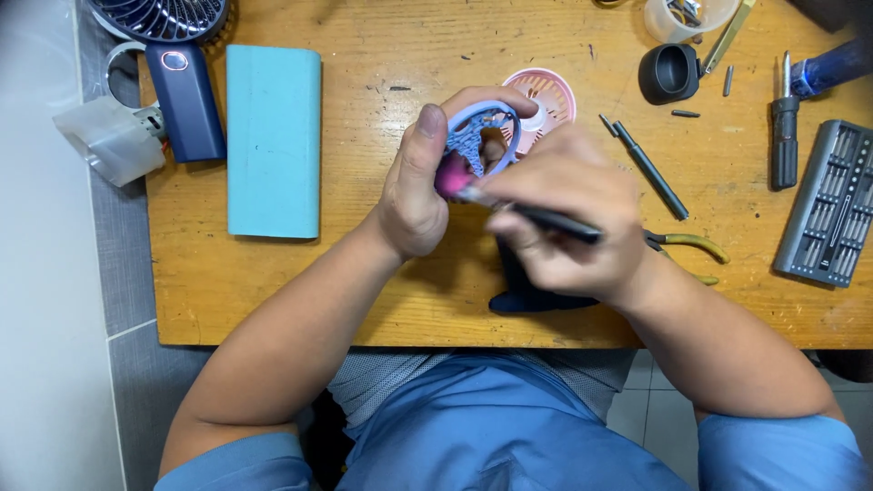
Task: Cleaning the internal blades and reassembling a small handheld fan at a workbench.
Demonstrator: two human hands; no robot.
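Brush [509, 205] with a pink tuft and dark handle, pinched in the closed fingers of the right hand [568, 218], touches the blue fan grille [480, 136] held above the wooden table [364, 273]. Left hand [418, 186] grips that grille, thumb and fingers clamped on its rim. Behind it lies a pink grille [550, 95]; pliers [691, 245] sit just right, a teal case [273, 141] well left.
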